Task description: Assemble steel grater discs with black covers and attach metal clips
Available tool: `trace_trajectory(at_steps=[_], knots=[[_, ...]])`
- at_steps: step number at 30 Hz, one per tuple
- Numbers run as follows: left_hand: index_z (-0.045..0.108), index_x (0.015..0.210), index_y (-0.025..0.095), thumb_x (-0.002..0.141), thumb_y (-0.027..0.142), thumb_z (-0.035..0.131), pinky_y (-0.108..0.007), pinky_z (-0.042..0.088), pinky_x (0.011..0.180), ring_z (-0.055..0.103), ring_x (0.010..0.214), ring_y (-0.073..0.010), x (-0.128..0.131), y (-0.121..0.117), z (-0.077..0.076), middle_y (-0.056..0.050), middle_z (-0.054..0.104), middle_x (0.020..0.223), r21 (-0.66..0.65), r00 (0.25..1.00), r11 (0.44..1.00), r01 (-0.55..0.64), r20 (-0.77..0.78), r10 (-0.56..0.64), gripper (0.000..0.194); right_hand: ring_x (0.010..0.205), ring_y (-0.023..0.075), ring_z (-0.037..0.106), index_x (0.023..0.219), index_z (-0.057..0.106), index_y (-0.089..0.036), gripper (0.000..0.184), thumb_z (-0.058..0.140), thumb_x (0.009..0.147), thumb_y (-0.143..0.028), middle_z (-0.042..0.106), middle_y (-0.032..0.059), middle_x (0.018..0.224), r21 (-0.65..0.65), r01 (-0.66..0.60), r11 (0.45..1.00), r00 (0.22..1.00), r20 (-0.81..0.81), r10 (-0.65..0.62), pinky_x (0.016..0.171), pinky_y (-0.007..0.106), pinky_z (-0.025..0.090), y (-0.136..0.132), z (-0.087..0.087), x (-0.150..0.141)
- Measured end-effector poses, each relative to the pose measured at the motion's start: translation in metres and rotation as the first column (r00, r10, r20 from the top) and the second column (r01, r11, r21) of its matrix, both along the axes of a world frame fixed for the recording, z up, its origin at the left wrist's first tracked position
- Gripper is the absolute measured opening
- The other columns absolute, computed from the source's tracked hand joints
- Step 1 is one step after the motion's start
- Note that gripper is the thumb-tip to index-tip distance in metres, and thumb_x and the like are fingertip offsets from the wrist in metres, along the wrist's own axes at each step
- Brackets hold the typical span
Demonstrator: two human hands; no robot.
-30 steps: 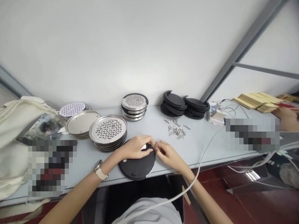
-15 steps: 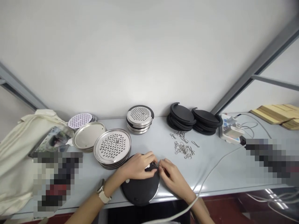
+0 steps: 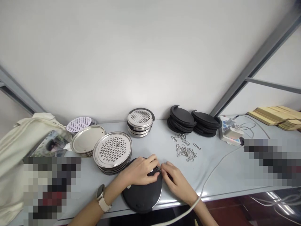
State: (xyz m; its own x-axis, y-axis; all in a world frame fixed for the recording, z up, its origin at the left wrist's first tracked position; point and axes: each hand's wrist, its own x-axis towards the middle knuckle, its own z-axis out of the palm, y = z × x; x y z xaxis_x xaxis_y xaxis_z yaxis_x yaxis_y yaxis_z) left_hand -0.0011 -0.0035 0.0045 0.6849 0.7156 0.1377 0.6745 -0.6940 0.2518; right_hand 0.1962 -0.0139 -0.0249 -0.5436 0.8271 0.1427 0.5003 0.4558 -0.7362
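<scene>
A black round disc (image 3: 143,197) with a shiny metal rim lies at the table's front edge, its far part covered by my hands. My left hand (image 3: 142,169) rests over it, fingers curled round its upper right edge. With fingertips pressed together, my right hand (image 3: 172,179) pinches a small metal clip (image 3: 158,169) at that edge, mostly hidden by the fingers. Beyond my hands lie loose metal clips (image 3: 185,151). Left of the disc stands a stack of round metal grater plates (image 3: 113,150).
Plain metal discs (image 3: 88,139) and a purple perforated disc (image 3: 78,124) sit at the left. Farther back are graters with black rims (image 3: 140,118) and black holders (image 3: 182,116). A white cable (image 3: 211,172) crosses my right forearm from a power strip (image 3: 231,133).
The view has shifted slightly. My hands stay at the disc's edge, and the right fingertips have moved only a little around the clip.
</scene>
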Motion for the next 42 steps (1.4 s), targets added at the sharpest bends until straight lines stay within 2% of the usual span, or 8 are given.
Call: trace_trajectory(at_steps=[12,23,27,32,42], knots=[[0.056,0.106,0.023,0.087,0.032,0.052,-0.027,0.043,0.063,0.061,0.073,-0.0137,-0.002,-0.001,-0.004,-0.001,0.060,0.106,-0.008,0.998,1.000,-0.016,0.065,0.016,0.021,0.071,0.0162,0.047,0.070,0.039,-0.019,0.026,0.037,0.096,-0.020,0.047,0.0001,0.068,0.026,0.011,1.000,1.000,0.015,-0.011,0.065,0.029,0.035,0.000,-0.005,0.002],[0.056,0.109,0.023,0.090,0.025,0.049,-0.026,0.046,0.075,0.063,0.088,-0.0158,-0.003,-0.001,-0.002,-0.002,0.063,0.105,-0.044,0.992,0.998,0.046,0.121,-0.041,0.020,0.070,0.0154,0.046,0.070,0.039,-0.020,0.024,0.039,0.093,-0.016,0.044,-0.0014,0.064,0.101,0.005,0.995,1.000,-0.023,-0.003,0.063,0.027,0.033,0.003,-0.008,0.002],[0.056,0.108,0.023,0.088,0.026,0.050,-0.027,0.046,0.073,0.063,0.086,-0.0167,-0.002,-0.002,-0.002,-0.002,0.063,0.103,-0.029,0.996,0.999,0.015,0.092,-0.013,0.021,0.069,0.0149,0.045,0.069,0.038,-0.020,0.024,0.040,0.092,-0.015,0.043,-0.0016,0.063,0.125,0.016,0.992,0.999,-0.033,-0.012,0.063,0.026,0.032,0.002,-0.010,0.002],[0.056,0.102,0.022,0.085,0.028,0.053,-0.029,0.044,0.067,0.062,0.081,-0.0181,-0.002,-0.001,-0.004,-0.002,0.062,0.099,0.050,0.998,0.997,-0.059,0.041,0.056,0.018,0.066,0.0139,0.043,0.066,0.035,-0.020,0.026,0.041,0.091,-0.015,0.040,-0.0026,0.062,0.112,0.029,0.993,0.999,-0.043,-0.025,0.062,0.026,0.031,0.005,-0.010,-0.001],[0.056,0.104,0.022,0.088,0.030,0.050,-0.028,0.042,0.064,0.061,0.078,-0.0172,-0.002,-0.001,-0.006,-0.002,0.061,0.098,0.077,1.000,0.997,-0.031,-0.003,0.031,0.019,0.067,0.0136,0.044,0.065,0.035,-0.020,0.027,0.041,0.091,-0.015,0.040,-0.0029,0.061,0.101,0.040,0.994,0.998,-0.050,-0.035,0.061,0.025,0.031,0.006,-0.009,-0.001]])
